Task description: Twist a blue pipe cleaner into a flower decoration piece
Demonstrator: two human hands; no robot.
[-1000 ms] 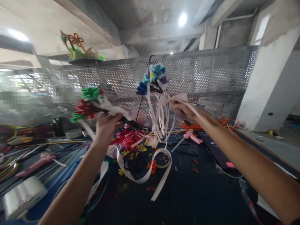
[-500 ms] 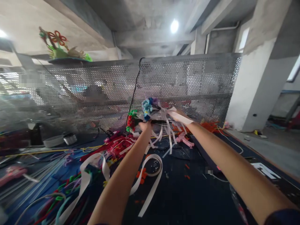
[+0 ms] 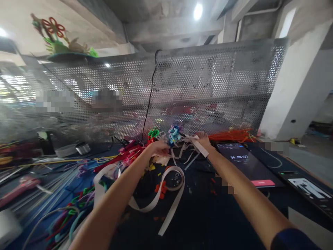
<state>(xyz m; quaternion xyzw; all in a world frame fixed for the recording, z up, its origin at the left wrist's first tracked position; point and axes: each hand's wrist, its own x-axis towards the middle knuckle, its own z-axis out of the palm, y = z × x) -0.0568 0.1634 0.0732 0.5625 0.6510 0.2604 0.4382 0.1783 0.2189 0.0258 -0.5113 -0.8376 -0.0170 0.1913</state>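
Observation:
Past my right hand [image 3: 204, 140] lies a small bouquet of blue and purple fuzzy-wire flowers [image 3: 174, 134], low over the table. Its dark stems run toward my right fingers, which look closed at their end. A white ribbon [image 3: 201, 147] hangs from the stems and crosses that hand. My left hand [image 3: 160, 147] is low beside a red and green fuzzy-wire flower bunch [image 3: 153, 134]. Blur and the hand's back hide whether those fingers grip it. Between my forearms, a loose roll of white ribbon [image 3: 179, 178] curls on the dark table beside an orange flower piece [image 3: 161, 189].
Behind the table [image 3: 208, 215] stands a perforated metal screen [image 3: 187, 80]. A tablet-like device showing a timer [image 3: 241, 163] and a phone [image 3: 308, 189] lie right. Coloured fuzzy wires [image 3: 75, 205], a pink glue gun [image 3: 20, 191] and a white roll [image 3: 9, 225] are left.
Both hands and the flower bunches have come down toward the table. My right hand has shifted slightly right. The camera view has moved, showing the timer screen.

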